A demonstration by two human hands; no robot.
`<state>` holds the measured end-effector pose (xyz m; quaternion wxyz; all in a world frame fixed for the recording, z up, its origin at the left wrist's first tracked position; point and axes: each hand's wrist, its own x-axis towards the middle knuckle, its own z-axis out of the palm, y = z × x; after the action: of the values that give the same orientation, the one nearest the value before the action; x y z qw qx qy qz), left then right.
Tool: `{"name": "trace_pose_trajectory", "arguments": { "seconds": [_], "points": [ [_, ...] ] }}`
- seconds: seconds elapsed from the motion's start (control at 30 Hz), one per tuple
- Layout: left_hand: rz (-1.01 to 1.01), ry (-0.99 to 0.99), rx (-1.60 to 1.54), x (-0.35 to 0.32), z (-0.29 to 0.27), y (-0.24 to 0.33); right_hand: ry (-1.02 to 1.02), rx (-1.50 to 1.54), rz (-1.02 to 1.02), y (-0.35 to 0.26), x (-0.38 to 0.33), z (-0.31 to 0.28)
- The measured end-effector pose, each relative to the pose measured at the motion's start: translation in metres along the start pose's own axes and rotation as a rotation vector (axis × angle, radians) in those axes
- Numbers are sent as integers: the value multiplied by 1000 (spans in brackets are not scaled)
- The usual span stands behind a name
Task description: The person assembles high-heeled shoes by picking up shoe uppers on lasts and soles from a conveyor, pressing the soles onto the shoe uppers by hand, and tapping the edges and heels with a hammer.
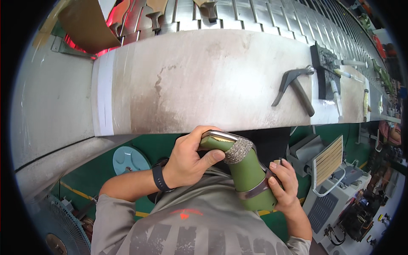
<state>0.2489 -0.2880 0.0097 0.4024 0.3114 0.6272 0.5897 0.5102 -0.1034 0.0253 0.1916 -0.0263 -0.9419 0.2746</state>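
A green shoe (248, 172) with a sparkly silver band and a grey strap is held over my lap, below the edge of the workbench (204, 80). My left hand (189, 159) grips its upper end, thumb pressed by the silver band. My right hand (284, 182) holds the lower end, fingers around the strap. A dark watch sits on my left wrist.
Grey pliers (295, 87) lie on the bench to the right, beside a black tray (325, 70) with brushes. A slatted conveyor (255, 17) carrying shoe parts runs behind. A machine (331, 187) stands at lower right, a fan (55, 229) at lower left, a round blue stool (129, 159) beneath the bench.
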Motion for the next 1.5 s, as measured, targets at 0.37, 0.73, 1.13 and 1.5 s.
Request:
{"name": "trace_pose_trajectory", "arguments": {
  "seconds": [0.37, 0.73, 1.13, 1.5],
  "points": [
    [-81, -27, -26, 85, -41, -2, 577, 1190, 569, 41, 186, 5],
    [117, -216, -472, 92, -46, -14, 604, 61, 732, 232, 333, 27],
    [143, 12, 25, 160, -65, 63, -100, -209, 441, 172, 400, 92],
    [-6, 625, 866, 527, -189, 29, 277, 294, 521, 144, 303, 39]
  ]
}}
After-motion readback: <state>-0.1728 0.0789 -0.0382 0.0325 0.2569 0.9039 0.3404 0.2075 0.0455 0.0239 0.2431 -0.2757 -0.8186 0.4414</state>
